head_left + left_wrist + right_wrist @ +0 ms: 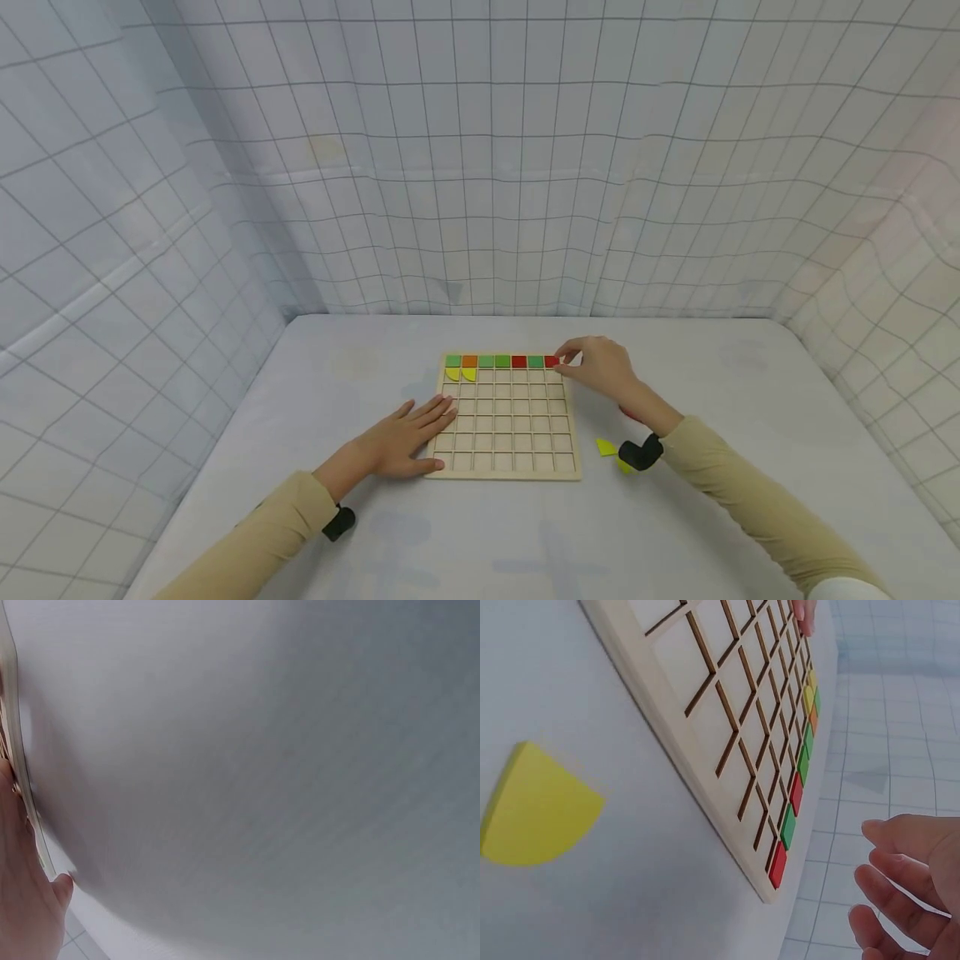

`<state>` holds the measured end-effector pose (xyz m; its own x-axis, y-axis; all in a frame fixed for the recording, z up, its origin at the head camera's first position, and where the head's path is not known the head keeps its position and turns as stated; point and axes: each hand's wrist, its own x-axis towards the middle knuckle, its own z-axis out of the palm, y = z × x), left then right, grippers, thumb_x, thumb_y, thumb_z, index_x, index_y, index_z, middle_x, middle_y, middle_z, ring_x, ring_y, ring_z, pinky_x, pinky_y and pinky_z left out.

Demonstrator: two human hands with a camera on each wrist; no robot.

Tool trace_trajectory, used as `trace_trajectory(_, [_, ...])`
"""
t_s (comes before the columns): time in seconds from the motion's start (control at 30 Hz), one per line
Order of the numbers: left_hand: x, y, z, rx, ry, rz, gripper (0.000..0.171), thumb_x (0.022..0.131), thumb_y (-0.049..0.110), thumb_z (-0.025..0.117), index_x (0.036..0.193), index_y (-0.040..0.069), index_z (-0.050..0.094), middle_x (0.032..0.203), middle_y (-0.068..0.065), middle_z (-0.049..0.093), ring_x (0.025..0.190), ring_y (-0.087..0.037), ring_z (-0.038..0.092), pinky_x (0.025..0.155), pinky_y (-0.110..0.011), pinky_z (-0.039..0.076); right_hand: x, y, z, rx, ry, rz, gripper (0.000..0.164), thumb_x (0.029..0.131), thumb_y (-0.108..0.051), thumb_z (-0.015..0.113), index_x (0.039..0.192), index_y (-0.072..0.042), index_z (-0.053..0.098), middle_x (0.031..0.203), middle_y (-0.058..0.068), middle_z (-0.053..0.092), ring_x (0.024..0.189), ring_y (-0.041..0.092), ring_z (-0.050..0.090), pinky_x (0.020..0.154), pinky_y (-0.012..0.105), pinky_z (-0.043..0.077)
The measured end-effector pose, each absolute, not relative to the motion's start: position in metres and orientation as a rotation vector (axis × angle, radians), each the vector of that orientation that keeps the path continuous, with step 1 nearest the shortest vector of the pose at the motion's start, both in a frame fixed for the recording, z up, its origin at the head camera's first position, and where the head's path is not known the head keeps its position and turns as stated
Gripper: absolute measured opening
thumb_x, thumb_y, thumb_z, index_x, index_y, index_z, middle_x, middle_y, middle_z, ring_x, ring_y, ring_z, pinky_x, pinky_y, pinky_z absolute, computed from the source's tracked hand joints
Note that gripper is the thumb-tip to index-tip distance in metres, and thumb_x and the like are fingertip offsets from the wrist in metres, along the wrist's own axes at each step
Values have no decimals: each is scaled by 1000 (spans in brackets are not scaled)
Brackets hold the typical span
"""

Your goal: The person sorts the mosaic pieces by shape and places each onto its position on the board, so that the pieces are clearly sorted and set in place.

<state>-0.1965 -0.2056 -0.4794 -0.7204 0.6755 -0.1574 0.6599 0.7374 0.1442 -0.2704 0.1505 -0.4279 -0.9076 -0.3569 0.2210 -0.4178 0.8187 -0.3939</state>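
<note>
A wooden grid board (504,476) lies on the table. Its far row holds green, orange and red square tiles, with a red tile (551,362) in the right corner cell. Two yellow quarter-circle pieces (468,375) sit at the left of the second row. My left hand (401,440) rests with fingers spread on the board's left edge; the left wrist view catches only part of it. At the far right corner, my right hand (603,367) is beside the red tile. In the right wrist view its fingers are loosely bent, apart from the tiles, and nothing shows between them.
Right of the board lie loose yellow pieces (606,447), one a quarter circle (540,810) near the board's edge. A red piece (628,413) is partly hidden under my right wrist. White grid-patterned curtains (502,208) surround the white table (480,533) at the back and sides.
</note>
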Motion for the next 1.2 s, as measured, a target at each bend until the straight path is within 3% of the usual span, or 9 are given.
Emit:
trace_trajectory(0.3, [-194, -203, -471, 1055, 2713, 109, 79, 95, 55, 46, 154, 9, 21, 162, -13, 14, 149, -31, 15, 115, -60, 17, -262, 174, -433, 627, -2872, 641, 20, 82, -29, 75, 96, -15, 76, 82, -3, 72, 62, 7, 53, 50, 21, 39])
trace_trajectory(0.6, [-192, -202, -468, 1045, 2715, 74, 80, 95, 57, 45, 155, 11, 19, 162, -11, 13, 150, -29, 14, 116, -59, 18, -248, 192, -445, 596, -2898, 662, 19, 81, -28, 76, 96, -15, 76, 81, -5, 72, 61, 6, 50, 51, 22, 38])
trace_trajectory(1.2, [-194, -202, -470, 1059, 2715, 68, 79, 96, 57, 43, 155, 10, 17, 162, -12, 11, 150, -30, 13, 116, -59, 18, -229, 223, -459, 840, -2793, 767, 17, 79, -24, 78, 92, -13, 76, 70, -13, 64, 59, -2, 47, 52, 17, 38])
